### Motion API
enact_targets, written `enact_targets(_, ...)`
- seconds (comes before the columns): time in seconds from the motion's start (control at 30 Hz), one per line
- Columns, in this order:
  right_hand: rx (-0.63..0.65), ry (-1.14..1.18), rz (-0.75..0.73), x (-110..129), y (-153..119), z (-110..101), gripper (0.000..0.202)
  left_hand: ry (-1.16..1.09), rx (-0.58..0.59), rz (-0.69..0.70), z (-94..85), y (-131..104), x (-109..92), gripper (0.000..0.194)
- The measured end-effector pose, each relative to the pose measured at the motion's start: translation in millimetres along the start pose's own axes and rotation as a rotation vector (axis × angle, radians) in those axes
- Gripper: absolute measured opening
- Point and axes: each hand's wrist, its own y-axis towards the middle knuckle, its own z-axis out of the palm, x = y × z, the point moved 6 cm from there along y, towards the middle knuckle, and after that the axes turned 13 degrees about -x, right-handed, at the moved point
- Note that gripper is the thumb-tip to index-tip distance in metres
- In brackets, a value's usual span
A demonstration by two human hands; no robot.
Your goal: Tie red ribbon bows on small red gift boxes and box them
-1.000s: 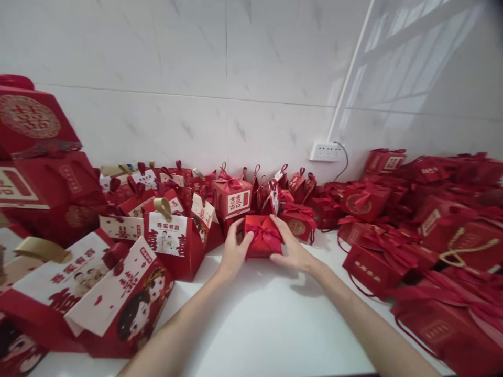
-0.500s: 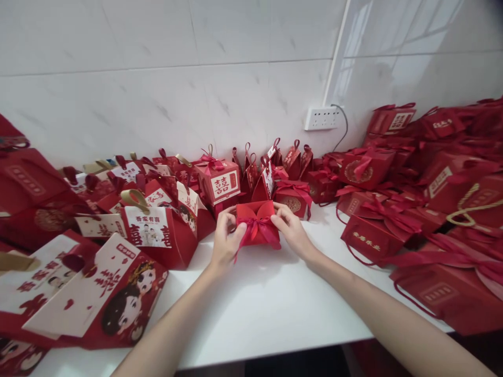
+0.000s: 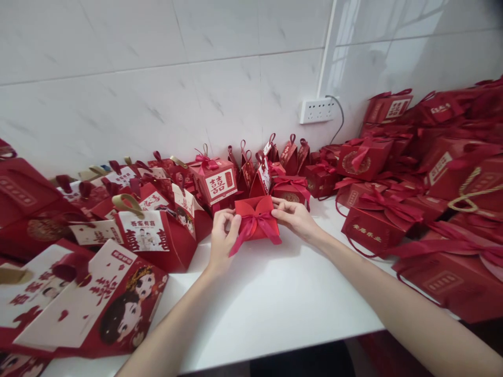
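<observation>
Between my hands is a small red gift box (image 3: 265, 205) with rounded top flaps and a dark pink ribbon bow (image 3: 256, 222) tied across its front. My left hand (image 3: 223, 235) grips the box's left side, thumb at the front near the ribbon. On the opposite side, my right hand (image 3: 294, 217) pinches the right edge with thumb and fingers. The ribbon tails hang loose toward me, one down to the left and one to the right. The box's back and underside are hidden from me.
Red paper gift boxes with ribbon loops (image 3: 147, 230) crowd the left of the white table (image 3: 275, 298). Behind the hands stands a box with a white label (image 3: 220, 186). Stacked red boxes (image 3: 369, 225) fill the right. A power strip (image 3: 317, 111) is on the tiled wall.
The view has tilted slightly. Both hands still hold the gift box in nearly the same place; the bow's tails now lie spread wider, and my left thumb has shifted a little.
</observation>
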Motion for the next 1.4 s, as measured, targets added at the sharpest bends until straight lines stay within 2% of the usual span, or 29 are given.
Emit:
enact_targets(0.13,0.05,0.096,0.085,-3,-1,7,0.044,0.018,-0.05,0.017,0.1,-1,0,0.029)
enact_targets(0.33,0.091,-0.09,-0.082,8,-6,8,0.045,0.01,-0.073,-0.002,-1.4,0,1,0.029)
enact_targets(0.37,0.127,-0.12,-0.116,10,-8,9,0.054,0.005,-0.071,0.005,-1.8,0,1,0.029)
enact_targets(0.47,0.216,-0.355,-0.235,12,-16,13,0.102,-0.015,-0.068,0.021,-2.4,1,0,0.032)
enact_targets(0.5,0.225,-0.46,-0.29,13,-19,14,0.108,-0.02,-0.069,0.019,-2.3,1,0,0.032)
enact_targets(0.6,0.195,-0.644,-0.462,17,-23,17,0.104,-0.004,-0.117,0.045,-4.8,1,-1,0.032)
enact_targets(0.67,0.175,-0.672,-0.512,18,-24,18,0.102,0.027,-0.177,0.14,-9.0,-1,-8,0.03)
enact_targets(0.77,0.164,-0.687,-0.546,19,-24,20,0.101,0.066,-0.225,0.412,-12.8,-10,-27,0.022)
enact_targets(0.87,0.181,-0.687,-0.577,21,-26,21,0.099,0.054,-0.175,0.713,-9.3,-27,-48,0.011)
enact_targets(0.93,0.193,-0.673,-0.593,22,-29,23,0.096,0.042,-0.119,0.833,-5.1,-37,-56,0.008)
enact_targets(1.1,0.18,-0.651,-0.613,20,-32,23,0.093,0.063,-0.07,0.955,-1.0,-45,-65,0.009)
enact_targets(1.23,0.145,-0.634,-0.685,21,-32,21,0.097,0.064,-0.052,1.038,-1.6,-48,-69,0.005)
enact_targets(1.4,0.096,-0.622,-0.704,24,-32,18,0.099,0.074,-0.044,1.059,-1.8,-50,-71,0.007)
